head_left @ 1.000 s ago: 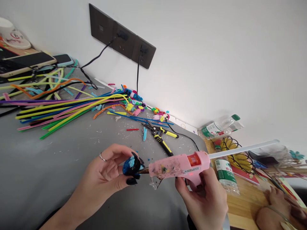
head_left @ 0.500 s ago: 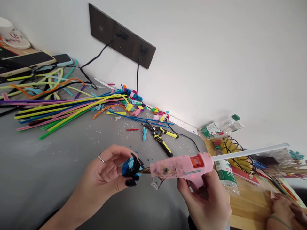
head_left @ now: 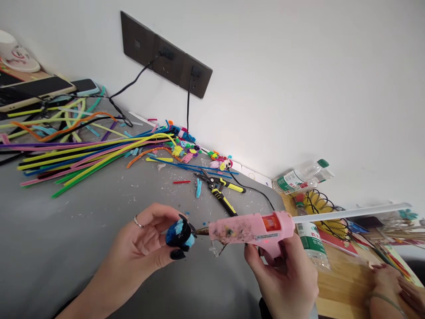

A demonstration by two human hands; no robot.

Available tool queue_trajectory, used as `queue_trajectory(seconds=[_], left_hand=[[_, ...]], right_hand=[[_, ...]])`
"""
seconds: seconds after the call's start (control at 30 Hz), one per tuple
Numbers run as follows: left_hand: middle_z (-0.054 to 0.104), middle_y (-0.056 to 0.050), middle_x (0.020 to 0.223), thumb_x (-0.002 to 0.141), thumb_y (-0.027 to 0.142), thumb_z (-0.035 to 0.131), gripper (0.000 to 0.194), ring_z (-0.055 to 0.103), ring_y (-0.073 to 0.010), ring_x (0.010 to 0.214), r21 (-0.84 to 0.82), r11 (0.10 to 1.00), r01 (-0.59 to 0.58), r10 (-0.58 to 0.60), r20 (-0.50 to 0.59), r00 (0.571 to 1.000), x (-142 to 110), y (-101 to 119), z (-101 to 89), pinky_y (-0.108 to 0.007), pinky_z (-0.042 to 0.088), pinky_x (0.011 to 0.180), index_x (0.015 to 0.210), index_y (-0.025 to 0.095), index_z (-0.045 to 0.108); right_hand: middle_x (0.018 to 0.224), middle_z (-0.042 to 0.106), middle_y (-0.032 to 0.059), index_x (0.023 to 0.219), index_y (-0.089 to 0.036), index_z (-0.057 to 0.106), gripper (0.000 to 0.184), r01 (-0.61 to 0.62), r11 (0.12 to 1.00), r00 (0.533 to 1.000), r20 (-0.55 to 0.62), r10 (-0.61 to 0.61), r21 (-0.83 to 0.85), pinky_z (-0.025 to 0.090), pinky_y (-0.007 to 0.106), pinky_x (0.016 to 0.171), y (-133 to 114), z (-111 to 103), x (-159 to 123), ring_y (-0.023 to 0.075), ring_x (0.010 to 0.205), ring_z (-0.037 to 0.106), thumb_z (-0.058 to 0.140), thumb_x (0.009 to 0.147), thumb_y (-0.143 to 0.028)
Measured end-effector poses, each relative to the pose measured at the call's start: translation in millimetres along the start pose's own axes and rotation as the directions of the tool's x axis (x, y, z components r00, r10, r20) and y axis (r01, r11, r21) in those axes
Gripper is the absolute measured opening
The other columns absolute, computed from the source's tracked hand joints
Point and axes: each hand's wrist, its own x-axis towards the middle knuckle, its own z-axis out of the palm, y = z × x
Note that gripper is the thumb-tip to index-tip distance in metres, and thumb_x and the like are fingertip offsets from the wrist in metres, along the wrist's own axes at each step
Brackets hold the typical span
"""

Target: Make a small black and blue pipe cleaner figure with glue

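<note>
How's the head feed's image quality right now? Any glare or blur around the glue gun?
Head view: the glue gun looks fairly sharp, no strong glare, though its small label print is unreadable; head view: the wall is brightest low down, near the desk; head view: the other person's hands at the right edge look softer and dimmer.

Pink glue gun [head_left: 247, 228] (barrel smudged), roughly level, nozzle [head_left: 202, 231] tip right at rounded, fuzzy blue-black piece [head_left: 174, 235]

head cam, facing fwd/down, close abv desk [head_left: 66, 230], tilted
</note>
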Motion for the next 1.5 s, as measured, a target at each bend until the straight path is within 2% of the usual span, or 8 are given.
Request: queue_trajectory(seconds=[0.23, 0.37, 0.7, 0.83, 1.0, 1.1, 1.33, 1.5], left_hand=[[0.079, -0.005, 0.092, 0.063, 0.034, 0.104, 0.037, 0.075, -0.0223, 0.084, 0.005, 1.000, 0.023, -0.024, 0.059, 0.998, 4.5, -9.3, -13.7, -0.025, 0.064, 0.072, 0.094, 0.027, 0.084], [0.078, -0.002, 0.087, 0.058, 0.042, 0.107, 0.043, 0.076, -0.0198, 0.082, -0.082, 0.995, 0.061, -0.061, -0.009, 0.998, -1.9, -6.2, -3.7, -0.023, 0.064, 0.075, 0.091, 0.028, 0.083], [0.079, -0.002, 0.087, 0.059, 0.044, 0.106, 0.045, 0.077, -0.0219, 0.080, -0.046, 0.997, 0.058, -0.060, -0.041, 0.997, -7.5, -7.5, -3.0, -0.027, 0.065, 0.075, 0.091, 0.027, 0.081], [0.080, -0.001, 0.089, 0.059, 0.048, 0.106, 0.045, 0.077, -0.0193, 0.083, -0.034, 0.998, 0.055, -0.056, -0.046, 0.997, -8.9, -10.0, -1.3, -0.021, 0.062, 0.074, 0.091, 0.029, 0.081], [0.082, -0.002, 0.092, 0.056, 0.046, 0.107, 0.047, 0.080, -0.0229, 0.088, -0.085, 0.992, 0.097, -0.100, -0.033, 0.994, -9.0, -13.2, 4.4, -0.025, 0.064, 0.077, 0.091, 0.029, 0.081], [0.083, -0.004, 0.094, 0.055, 0.046, 0.108, 0.049, 0.080, -0.0248, 0.091, -0.071, 0.993, 0.096, -0.099, -0.038, 0.994, -9.1, -16.7, 6.1, -0.027, 0.065, 0.079, 0.091, 0.028, 0.081], [0.083, -0.004, 0.094, 0.064, 0.036, 0.104, 0.037, 0.081, -0.0247, 0.087, -0.018, 0.999, 0.050, -0.049, 0.079, 0.996, -7.3, -26.2, -6.8, -0.027, 0.066, 0.076, 0.092, 0.027, 0.082], [0.083, -0.004, 0.100, 0.070, 0.033, 0.101, 0.030, 0.081, -0.0245, 0.091, -0.010, 0.999, 0.039, -0.036, 0.166, 0.985, -4.7, -29.0, -13.6, -0.024, 0.066, 0.072, 0.095, 0.030, 0.085]], right_hand=[[0.057, 0.045, -0.0093, 0.081, -0.025, 0.055, 0.019, -0.278, 0.960, 0.957, -0.089, 0.275, -0.023, 0.035, 0.024, 0.047, 34.3, 11.8, 18.5, 0.0115, 0.046, 0.040, 0.071, 0.083, -0.035], [0.063, 0.056, -0.0023, 0.086, -0.024, 0.060, 0.029, -0.554, 0.814, 0.819, 0.060, 0.570, -0.174, 0.042, 0.031, 0.060, 89.4, 25.1, 41.9, 0.0195, 0.059, 0.051, 0.067, 0.076, -0.050], [0.081, 0.069, 0.0136, 0.076, -0.019, 0.068, 0.019, -0.605, 0.760, 0.744, 0.172, 0.646, -0.238, 0.048, 0.041, 0.081, 155.3, 75.0, 43.3, 0.0318, 0.086, 0.062, 0.066, 0.076, -0.038], [0.118, 0.067, 0.0256, 0.103, -0.011, 0.073, 0.029, -0.559, 0.806, 0.807, 0.098, 0.583, -0.194, 0.046, 0.053, 0.103, 131.1, 63.4, 37.5, 0.0394, 0.115, 0.060, 0.065, 0.082, -0.031], [0.109, 0.072, 0.0081, 0.118, -0.022, 0.070, 0.020, -0.325, 0.904, 0.940, 0.197, 0.278, 0.278, 0.059, 0.037, 0.086, 47.1, 32.8, 8.2, 0.0222, 0.092, 0.068, 0.063, 0.100, -0.028], [0.096, 0.071, 0.0024, 0.112, -0.024, 0.071, 0.012, -0.353, 0.739, 0.934, 0.256, 0.248, 0.574, 0.060, 0.027, 0.079, -8.7, 25.3, -13.9, 0.0169, 0.086, 0.070, 0.065, 0.102, -0.021], [0.092, 0.078, 0.0041, 0.106, -0.025, 0.073, 0.026, -0.591, 0.060, 0.755, 0.526, 0.392, 0.804, 0.066, 0.030, 0.077, -69.2, 41.3, -40.8, 0.0188, 0.079, 0.076, 0.074, 0.102, -0.050], [0.097, 0.079, 0.0026, 0.106, -0.027, 0.076, 0.021, -0.578, -0.120, 0.705, 0.569, 0.423, 0.807, 0.065, 0.028, 0.080, -79.7, 50.8, -50.2, 0.0178, 0.082, 0.077, 0.083, 0.097, -0.045]])
